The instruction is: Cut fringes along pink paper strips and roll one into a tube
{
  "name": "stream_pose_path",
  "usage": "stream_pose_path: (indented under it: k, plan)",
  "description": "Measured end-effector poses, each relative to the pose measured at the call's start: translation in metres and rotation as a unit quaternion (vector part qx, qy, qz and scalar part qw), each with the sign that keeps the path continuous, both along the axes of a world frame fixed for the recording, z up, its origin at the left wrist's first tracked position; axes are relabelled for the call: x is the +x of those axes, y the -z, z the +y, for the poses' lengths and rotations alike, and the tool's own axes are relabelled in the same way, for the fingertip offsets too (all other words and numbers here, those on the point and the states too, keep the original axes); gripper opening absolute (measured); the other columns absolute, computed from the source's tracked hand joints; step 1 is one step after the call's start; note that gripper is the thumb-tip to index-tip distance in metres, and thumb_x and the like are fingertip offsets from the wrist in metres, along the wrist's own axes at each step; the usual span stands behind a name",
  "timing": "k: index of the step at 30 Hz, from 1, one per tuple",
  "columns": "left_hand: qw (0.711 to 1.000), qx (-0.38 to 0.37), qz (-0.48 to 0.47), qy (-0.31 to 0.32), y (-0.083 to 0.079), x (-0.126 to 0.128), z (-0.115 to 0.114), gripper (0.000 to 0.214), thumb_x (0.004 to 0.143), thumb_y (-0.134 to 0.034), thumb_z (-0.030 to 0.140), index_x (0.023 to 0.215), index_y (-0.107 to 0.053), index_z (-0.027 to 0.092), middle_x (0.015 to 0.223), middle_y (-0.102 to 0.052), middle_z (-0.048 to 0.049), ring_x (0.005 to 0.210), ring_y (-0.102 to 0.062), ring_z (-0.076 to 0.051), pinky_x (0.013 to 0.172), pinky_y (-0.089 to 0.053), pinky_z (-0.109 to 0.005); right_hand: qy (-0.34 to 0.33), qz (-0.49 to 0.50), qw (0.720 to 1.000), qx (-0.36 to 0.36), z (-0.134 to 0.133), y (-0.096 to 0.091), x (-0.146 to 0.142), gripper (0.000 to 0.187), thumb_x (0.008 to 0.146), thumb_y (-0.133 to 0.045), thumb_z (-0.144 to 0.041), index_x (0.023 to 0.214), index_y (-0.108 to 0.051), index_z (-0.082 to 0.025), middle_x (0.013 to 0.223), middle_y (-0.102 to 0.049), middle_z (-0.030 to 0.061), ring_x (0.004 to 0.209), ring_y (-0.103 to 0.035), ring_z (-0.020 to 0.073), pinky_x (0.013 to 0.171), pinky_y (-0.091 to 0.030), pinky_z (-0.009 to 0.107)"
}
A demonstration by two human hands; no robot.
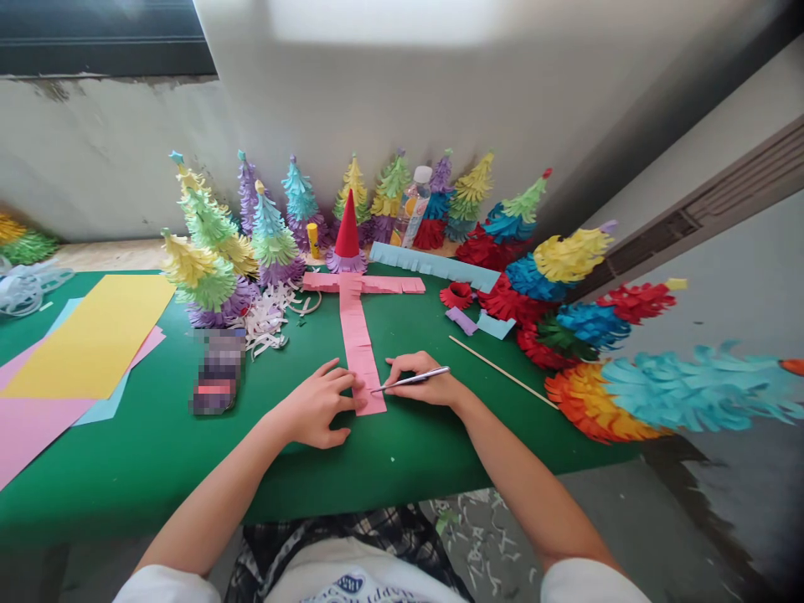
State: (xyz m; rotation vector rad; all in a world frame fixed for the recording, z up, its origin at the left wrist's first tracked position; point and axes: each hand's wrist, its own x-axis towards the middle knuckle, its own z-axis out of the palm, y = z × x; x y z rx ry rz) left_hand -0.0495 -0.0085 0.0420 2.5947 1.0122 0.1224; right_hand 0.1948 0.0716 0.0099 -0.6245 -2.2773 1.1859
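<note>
A long pink paper strip point(357, 335) lies on the green table point(157, 444), running away from me toward a second, fringed pink strip point(364, 283) laid crosswise. My left hand point(317, 406) presses the near end of the long strip, fingers curled on its left edge. My right hand point(420, 387) is closed around a thin silver tool point(411, 379) whose tip points at the strip's right edge. Behind the strips stands a red paper cone point(347, 228) on a purple fringe.
Many fringed paper trees point(210, 251) stand along the back and lie to the right point(659, 394). Yellow, pink and blue sheets point(94, 335) lie at left. A thin wooden stick point(502, 373), a blue fringed strip point(433, 265), a plastic bottle point(414, 209), a glue stick point(312, 240) and white scraps point(267, 318) are nearby.
</note>
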Motion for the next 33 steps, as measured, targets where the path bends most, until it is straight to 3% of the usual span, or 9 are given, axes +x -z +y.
stream_pose_path:
  k: [14,19,33]
  plan:
    - [1.0,-0.001,-0.008,0.006,0.001,-0.002,0.0,0.046,0.072,-0.063,0.036,0.117,-0.06,0.025,0.129,-0.051,-0.0082,0.122,-0.044,-0.03,0.113,-0.019,-0.05,0.015,-0.015,0.999,-0.035,0.003,-0.003,0.018,0.013,0.073,-0.071,-0.028,0.067,-0.067,-0.018,0.064,-0.068,-0.0008,0.06,-0.061,0.0127,0.101,-0.045,0.044]
    - [1.0,-0.005,-0.006,0.006,0.001,-0.002,0.0,0.046,0.071,-0.063,0.038,0.115,-0.061,0.025,0.129,-0.051,-0.0084,0.122,-0.044,-0.031,0.112,-0.019,-0.051,0.056,0.017,0.995,-0.076,0.003,-0.001,0.015,0.017,0.072,-0.073,-0.033,0.069,-0.068,-0.017,0.065,-0.068,-0.0013,0.06,-0.062,0.0123,0.101,-0.046,0.046]
    - [1.0,-0.001,-0.014,0.005,0.002,-0.002,-0.001,0.048,0.07,-0.064,0.038,0.116,-0.06,0.026,0.13,-0.05,-0.0078,0.12,-0.046,-0.029,0.113,-0.018,-0.049,0.019,-0.002,1.0,-0.025,0.001,0.002,0.001,0.016,0.075,-0.071,-0.033,0.072,-0.07,-0.017,0.071,-0.073,0.0009,0.065,-0.067,0.0137,0.102,-0.044,0.046]
